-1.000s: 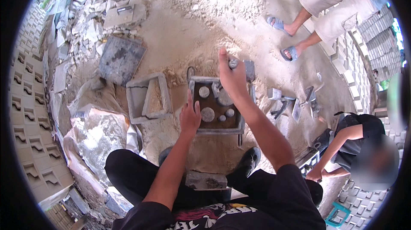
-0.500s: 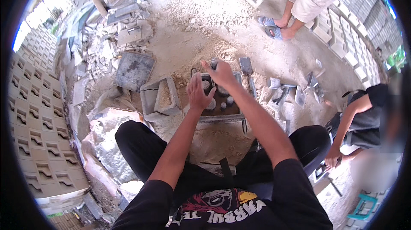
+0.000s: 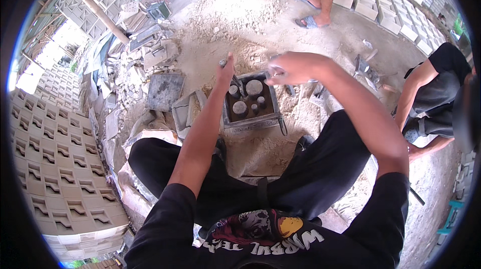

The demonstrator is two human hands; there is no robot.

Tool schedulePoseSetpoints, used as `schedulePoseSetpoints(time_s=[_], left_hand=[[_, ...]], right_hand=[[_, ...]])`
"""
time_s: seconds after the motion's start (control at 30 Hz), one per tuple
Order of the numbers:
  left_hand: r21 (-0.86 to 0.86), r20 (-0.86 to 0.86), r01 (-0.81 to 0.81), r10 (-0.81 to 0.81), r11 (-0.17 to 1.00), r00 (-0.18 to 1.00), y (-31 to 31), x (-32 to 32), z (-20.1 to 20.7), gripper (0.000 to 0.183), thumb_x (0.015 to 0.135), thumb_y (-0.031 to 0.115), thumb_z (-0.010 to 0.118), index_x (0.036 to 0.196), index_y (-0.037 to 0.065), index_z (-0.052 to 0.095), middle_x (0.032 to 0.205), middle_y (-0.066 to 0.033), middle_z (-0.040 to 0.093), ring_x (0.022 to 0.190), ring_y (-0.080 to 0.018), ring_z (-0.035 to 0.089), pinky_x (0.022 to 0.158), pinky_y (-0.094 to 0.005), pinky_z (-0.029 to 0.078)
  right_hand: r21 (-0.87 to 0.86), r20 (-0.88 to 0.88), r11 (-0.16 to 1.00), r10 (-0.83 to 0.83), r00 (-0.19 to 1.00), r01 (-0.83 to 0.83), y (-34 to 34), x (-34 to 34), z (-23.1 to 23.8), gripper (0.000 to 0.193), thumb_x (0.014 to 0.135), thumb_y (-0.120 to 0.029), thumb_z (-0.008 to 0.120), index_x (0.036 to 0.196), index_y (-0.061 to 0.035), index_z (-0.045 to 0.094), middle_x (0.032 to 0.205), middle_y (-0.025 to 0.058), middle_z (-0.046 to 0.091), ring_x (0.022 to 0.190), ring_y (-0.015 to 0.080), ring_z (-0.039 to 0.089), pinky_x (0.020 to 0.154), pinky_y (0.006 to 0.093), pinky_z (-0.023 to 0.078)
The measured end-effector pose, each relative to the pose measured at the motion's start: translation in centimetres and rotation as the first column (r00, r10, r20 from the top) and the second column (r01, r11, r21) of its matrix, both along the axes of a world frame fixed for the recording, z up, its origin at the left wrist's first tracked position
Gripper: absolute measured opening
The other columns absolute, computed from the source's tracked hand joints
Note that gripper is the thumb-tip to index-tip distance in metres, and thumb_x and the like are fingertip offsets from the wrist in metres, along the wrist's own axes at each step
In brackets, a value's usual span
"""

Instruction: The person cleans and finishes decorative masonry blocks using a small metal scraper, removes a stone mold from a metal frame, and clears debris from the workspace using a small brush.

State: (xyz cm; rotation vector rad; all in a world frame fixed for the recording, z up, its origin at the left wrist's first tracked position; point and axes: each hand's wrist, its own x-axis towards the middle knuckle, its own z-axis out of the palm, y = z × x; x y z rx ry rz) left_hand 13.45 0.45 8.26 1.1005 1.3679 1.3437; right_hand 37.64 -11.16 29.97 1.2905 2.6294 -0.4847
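Between my knees sits a dark rectangular mould box (image 3: 254, 124), with several round grey plugs, among them a large plug (image 3: 254, 87), standing up from its brown floor. My left hand (image 3: 226, 72) is closed at the box's far left corner around a dark, rod-like tool (image 3: 241, 88); its lower part slants down into the box, and its kind is unclear. Over the far right corner is my right hand (image 3: 293, 68), raised and apart from the left. Its fingers look bent but are smeared by motion, so anything in them cannot be made out.
A grey open frame (image 3: 188, 112) and a flat dark plate (image 3: 165, 91) lie left of the box. Beyond it rises a pale powder heap (image 3: 239, 1). Patterned blocks (image 3: 65, 169) are stacked at far left. A co-worker's arm (image 3: 416, 86) is at right; another person's sandalled feet (image 3: 313, 18) are beyond.
My right hand has moved right, away from the left hand, uncovering the plugs. My left hand now shows a dark tool. The far person has stepped left, and my view has shifted.
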Motion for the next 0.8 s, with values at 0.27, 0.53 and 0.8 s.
schedulePoseSetpoints(time_s=[0.27,0.53,0.8], left_hand=[[0.294,-0.08,-0.157,0.188,0.943,0.979,-0.6,-2.8,-2.2,0.04,0.093,0.033,0.06,0.062,0.011,0.046,0.055,0.0067,0.04,0.05,-0.0057,0.039,0.045,-0.0279,0.031],[0.146,0.201,-0.004,-0.026,0.989,0.979,-2.6,-0.5,-0.6,0.037,0.092,0.021,0.062,0.062,0.012,0.043,0.053,0.0048,0.039,0.044,-0.0061,0.037,0.04,-0.0266,0.028],[-0.044,0.316,-0.181,0.185,0.983,0.931,-1.0,-3.7,-2.7,0.04,0.091,0.024,0.061,0.059,0.012,0.04,0.053,0.0038,0.039,0.044,-0.0091,0.037,0.042,-0.0309,0.03]], right_hand=[[-0.094,-0.26,0.968,-0.25,0.933,0.233,0.3,6.1,-0.3,0.047,0.089,-0.049,0.057,0.1,-0.0032,0.062,0.087,0.0136,0.068,0.084,0.0264,0.066,0.075,0.0346,0.05],[-0.141,-0.186,0.957,-0.278,0.942,0.255,2.2,7.2,-2.8,0.055,0.087,-0.056,0.055,0.098,-0.0019,0.063,0.088,0.0157,0.067,0.082,0.0278,0.064,0.072,0.0374,0.049],[-0.21,-0.019,0.938,-0.286,0.958,0.276,2.1,3.3,-1.6,0.054,0.089,-0.055,0.054,0.107,-0.0047,0.063,0.098,0.0149,0.067,0.093,0.027,0.064,0.08,0.0373,0.049]])
